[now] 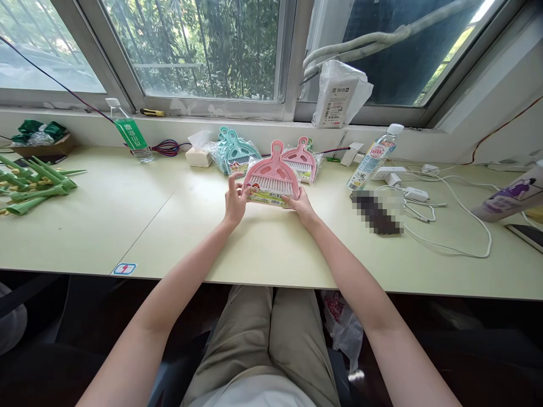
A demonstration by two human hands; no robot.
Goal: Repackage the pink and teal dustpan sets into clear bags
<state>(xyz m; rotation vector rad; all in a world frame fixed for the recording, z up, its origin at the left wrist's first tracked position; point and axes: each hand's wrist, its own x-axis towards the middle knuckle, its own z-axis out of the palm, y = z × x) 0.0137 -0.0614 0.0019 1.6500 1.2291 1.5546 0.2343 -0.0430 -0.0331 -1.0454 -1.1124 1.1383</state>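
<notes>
Both my hands hold a pink dustpan and brush set [274,180] upright above the table, its handle pointing up. White bristles show in it, and a printed label runs along its lower edge. My left hand [236,200] grips the lower left corner, with the index finger raised. At the lower right corner, my right hand [300,206] pinches the edge. Just behind stands another pink dustpan set [303,158] in clear wrapping, partly hidden by the held one. To its left are several turquoise dustpan sets [236,151], also wrapped.
A green-labelled bottle [130,133], a tissue pack [199,154] and a second bottle [375,158] stand along the back. White cables [462,212] and a pixelated dark object [376,212] lie at right. Green plastic stems [38,183] lie at left on the pale table [85,237].
</notes>
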